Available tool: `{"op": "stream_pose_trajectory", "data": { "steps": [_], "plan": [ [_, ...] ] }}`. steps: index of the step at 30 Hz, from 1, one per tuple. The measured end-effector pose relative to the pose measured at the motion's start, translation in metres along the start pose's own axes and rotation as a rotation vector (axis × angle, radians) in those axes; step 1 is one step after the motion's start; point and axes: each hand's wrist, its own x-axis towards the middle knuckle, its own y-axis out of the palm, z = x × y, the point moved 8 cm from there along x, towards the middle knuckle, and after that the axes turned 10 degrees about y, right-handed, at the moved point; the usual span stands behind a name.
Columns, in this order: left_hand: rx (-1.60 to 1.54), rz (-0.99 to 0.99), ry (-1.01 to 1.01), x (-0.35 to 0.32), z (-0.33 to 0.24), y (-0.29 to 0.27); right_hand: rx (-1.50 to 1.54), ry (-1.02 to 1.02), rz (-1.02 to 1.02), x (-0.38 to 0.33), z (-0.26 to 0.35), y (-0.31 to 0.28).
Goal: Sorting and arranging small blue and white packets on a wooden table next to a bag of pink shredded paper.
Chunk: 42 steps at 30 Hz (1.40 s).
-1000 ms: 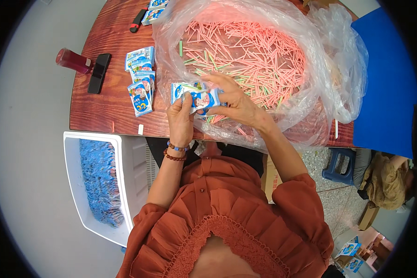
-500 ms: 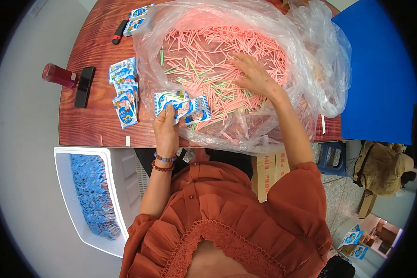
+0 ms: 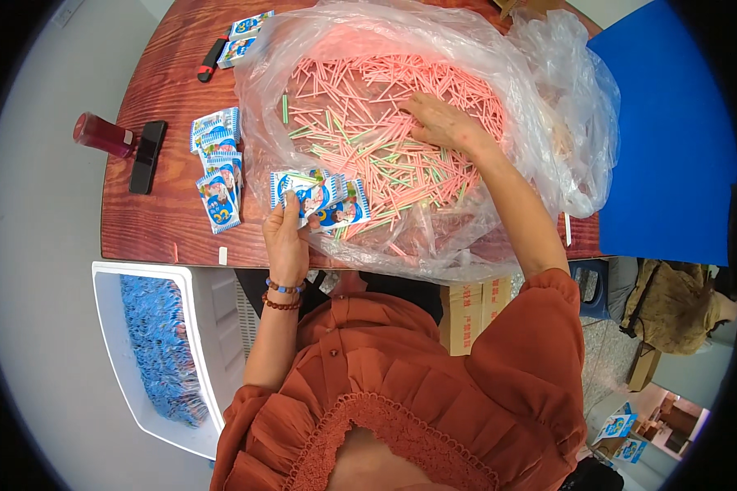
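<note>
- Head view: the left hand [image 3: 287,237] gripped a fanned bunch of small blue-and-white packets [image 3: 318,196], thumb on top, at the near edge of the bag [image 3: 549,98].
- The held packets lay over the clear plastic bag's near rim, just above the bench [image 3: 155,221] edge.
- The right hand [image 3: 442,123] was spread flat, fingers loose, on the heap of pink sticks [image 3: 360,106] inside the bag; it gripped nothing that could be seen.
- A few green sticks were mixed in among the pink ones.
- The bag sat wide open on the brown wooden bench and filled most of its middle.
- A stack of packets [image 3: 219,168] lay on the bench left of the bag, near the left hand but apart from it.
- Two more packets [image 3: 244,37] and a red-and-black cutter [image 3: 210,59] lay at the far side.
- A red bottle [image 3: 102,135] lay on its side at the left edge, touching a black phone [image 3: 147,155].
- A white crate [image 3: 213,327] with blue packets inside stood below the bench, left of the person.
- Beaded bracelets [image 3: 282,295] circled the left wrist.
</note>
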Motion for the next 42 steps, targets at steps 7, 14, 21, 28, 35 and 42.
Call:
{"op": "stream_pose_trajectory", "data": {
  "steps": [7, 14, 21, 28, 35, 42],
  "plan": [
    [-0.013, -0.008, 0.004, 0.001, 0.001, -0.010, 0.038, 0.068, -0.020, -0.011, -0.003, -0.010],
    [0.032, -0.009, -0.011, -0.001, 0.008, -0.006, 0.015, -0.203, -0.102, -0.002, 0.027, -0.006],
    [-0.003, -0.016, 0.006, 0.000, 0.004, -0.014, 0.149, 0.022, -0.107, 0.010, -0.008, -0.011],
    [-0.045, -0.006, 0.004, 0.000, 0.000, -0.008, 0.042, 0.327, -0.458, -0.017, -0.061, -0.048],
    [-0.078, -0.007, 0.001, 0.001, 0.005, -0.012, 0.118, 0.368, -0.188, 0.000, -0.061, -0.019],
    [-0.065, -0.029, 0.001, 0.001, 0.003, -0.019, -0.068, 0.366, -0.067, 0.010, -0.033, -0.029]
  ]
}}
